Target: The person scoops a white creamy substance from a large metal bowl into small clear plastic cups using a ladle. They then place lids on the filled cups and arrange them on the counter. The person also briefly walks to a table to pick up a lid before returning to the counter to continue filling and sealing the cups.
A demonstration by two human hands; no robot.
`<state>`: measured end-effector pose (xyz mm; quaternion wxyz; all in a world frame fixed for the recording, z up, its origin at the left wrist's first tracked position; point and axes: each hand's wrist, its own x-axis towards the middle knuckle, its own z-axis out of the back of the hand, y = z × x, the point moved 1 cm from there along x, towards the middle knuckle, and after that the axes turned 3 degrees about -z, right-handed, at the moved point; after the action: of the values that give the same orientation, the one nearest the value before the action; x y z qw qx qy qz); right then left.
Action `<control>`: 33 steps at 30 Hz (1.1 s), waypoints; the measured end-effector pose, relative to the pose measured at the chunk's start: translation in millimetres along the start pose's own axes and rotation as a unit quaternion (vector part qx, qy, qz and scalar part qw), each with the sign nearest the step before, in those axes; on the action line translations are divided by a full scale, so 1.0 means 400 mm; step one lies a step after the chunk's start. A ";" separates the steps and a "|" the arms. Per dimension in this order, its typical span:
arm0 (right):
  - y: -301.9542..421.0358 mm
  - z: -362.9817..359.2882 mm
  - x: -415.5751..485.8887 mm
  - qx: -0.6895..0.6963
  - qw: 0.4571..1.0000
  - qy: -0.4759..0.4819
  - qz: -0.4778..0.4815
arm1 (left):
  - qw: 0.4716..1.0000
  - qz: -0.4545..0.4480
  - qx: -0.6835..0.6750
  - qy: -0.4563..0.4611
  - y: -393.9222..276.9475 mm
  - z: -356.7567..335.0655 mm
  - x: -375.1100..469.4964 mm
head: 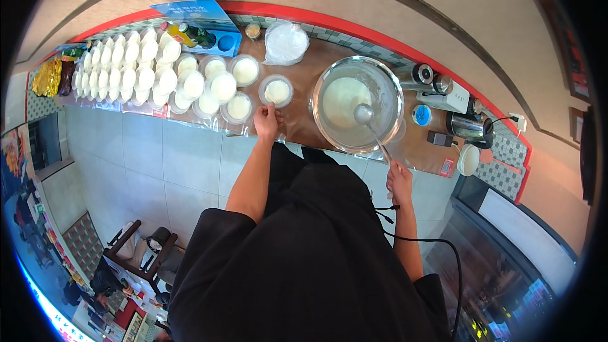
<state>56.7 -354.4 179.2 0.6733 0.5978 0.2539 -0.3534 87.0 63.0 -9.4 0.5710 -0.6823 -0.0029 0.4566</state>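
Observation:
My right hand (pixel 399 181) grips the handle of a metal ladle (pixel 365 114), whose bowl is over the creamy white liquid (pixel 346 97) in a large steel basin (pixel 317 128). At the near edge of a clear plastic bowl (pixel 276 91) partly filled with white liquid is my left hand (pixel 267 118); its fingertips meet the rim, and whether they pinch it cannot be told. Left of it, several similar filled bowls (pixel 245 71) stand close together, some resting on others. Farther left, many more are stacked in rows (pixel 145 76).
A white plastic bag (pixel 286 43) and a small jar (pixel 253 32) lie near the tiled wall. Bottles (pixel 197 35) stand in a blue display holder (pixel 225 43). Right of the basin are an electric kettle (pixel 468 127), a blue-lidded tub (pixel 421 115) and a black adapter (pixel 440 138).

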 end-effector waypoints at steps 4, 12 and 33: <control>0.010 -0.014 -0.001 -0.040 0.999 -0.015 -0.003 | 0.996 0.073 0.039 0.022 -0.033 0.000 -0.022; 0.089 -0.048 0.037 -0.372 0.875 -0.100 0.293 | 0.983 -0.097 0.074 0.138 -0.209 -0.138 -0.254; 0.167 0.000 0.070 -0.585 0.771 -0.045 0.249 | 0.899 -0.300 0.258 0.187 -0.156 -0.194 -0.216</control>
<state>126.2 -356.8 199.8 0.9678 0.1145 0.2235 0.0170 117.5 -21.0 87.5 0.8269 -0.5506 0.0178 0.1125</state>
